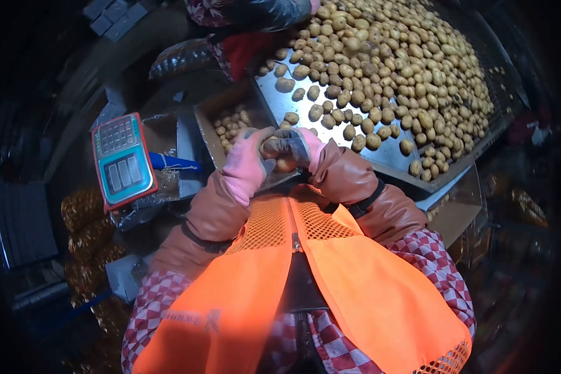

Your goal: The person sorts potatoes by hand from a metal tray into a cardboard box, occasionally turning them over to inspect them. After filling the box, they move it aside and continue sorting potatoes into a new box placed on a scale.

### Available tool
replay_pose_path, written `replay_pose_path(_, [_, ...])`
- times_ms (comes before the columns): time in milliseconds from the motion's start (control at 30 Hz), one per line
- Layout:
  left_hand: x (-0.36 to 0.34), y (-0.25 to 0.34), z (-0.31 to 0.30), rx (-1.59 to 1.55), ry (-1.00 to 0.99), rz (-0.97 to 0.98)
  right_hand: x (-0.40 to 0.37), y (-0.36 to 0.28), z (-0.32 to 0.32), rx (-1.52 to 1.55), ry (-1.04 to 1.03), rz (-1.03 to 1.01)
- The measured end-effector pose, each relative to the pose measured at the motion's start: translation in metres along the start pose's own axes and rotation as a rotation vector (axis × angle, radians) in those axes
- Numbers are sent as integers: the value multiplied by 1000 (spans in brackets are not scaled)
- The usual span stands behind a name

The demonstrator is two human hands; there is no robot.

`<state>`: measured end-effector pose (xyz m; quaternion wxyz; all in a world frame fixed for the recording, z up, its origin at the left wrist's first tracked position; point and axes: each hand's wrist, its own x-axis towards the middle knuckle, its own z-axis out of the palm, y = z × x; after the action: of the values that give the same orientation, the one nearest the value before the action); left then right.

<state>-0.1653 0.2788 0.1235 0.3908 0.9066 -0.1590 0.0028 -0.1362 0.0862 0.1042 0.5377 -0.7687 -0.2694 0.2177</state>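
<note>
My left hand (248, 157), in a pink glove with a grey palm, is curled at the near edge of a cardboard box (204, 128). Close against it is my right hand (295, 146), gloved the same way, its fingers bent inward. Between and under the two hands show potatoes (285, 165), partly covered by the gloves; which hand bears which potato is hard to see. More small potatoes (232, 124) lie inside the box, below and beyond my left hand. Just past my right hand, loose potatoes (315, 112) rest on a shiny metal table (280, 100).
A large potato heap (411, 68) covers the table's far and right parts. A scale (123, 161) with a keypad stands left of the box. Another person's sleeve (262, 14) reaches in at the top. Filled net bags (84, 230) are stacked at left; another cardboard box (458, 215) sits at right.
</note>
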Motion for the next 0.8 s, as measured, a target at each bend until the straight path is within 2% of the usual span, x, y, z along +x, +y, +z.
replay_pose_path(100, [-2, -4, 1, -54, -66, 43, -9, 14, 12, 67, -7, 48])
replay_pose_path(133, [0, -3, 3, -44, -96, 49, -15, 11, 7, -8, -29, -204])
replay_pose_path(167, [0, -5, 9, -59, -121, 64, -24, 6, 14, -9, -5, -181])
replay_pose_path(233, [5, -7, 23, -202, -89, 127, -44, -3, 27, 1030, 366, 587])
replay_pose_path(300, [9, -7, 31, -120, -96, 182, -66, 15, 25, 1109, 392, 554])
replay_pose_path(367, [15, -19, 50, -310, -79, -12, -87, 21, 13, 1402, 547, 483])
replay_pose_path(400, [21, -34, 63, -320, -113, 3, -100, 38, 10, 1566, 487, 313])
replay_pose_path(500, [29, -18, 83, -291, -122, 81, -137, 61, -4, 1581, 552, 204])
replay_pose_path(533, [32, 2, 83, -197, -112, 138, -149, 62, -8, 1617, 587, 120])
replay_pose_path(633, [42, 58, 104, -246, -178, 190, -190, 80, -28, 1517, 643, 95])
replay_pose_path(667, [46, 59, 122, -313, -242, 187, -211, 83, -29, 913, 707, 4])
replay_pose_path(700, [49, 74, 140, -310, -265, 203, -234, 91, -37, 918, 734, -4])
replay_pose_path(767, [54, 98, 166, -716, -360, 87, -284, 112, -53, 409, 912, -67])
replay_pose_path(800, [59, 102, 180, -602, -371, 199, -316, 107, -66, 518, 1026, 11])
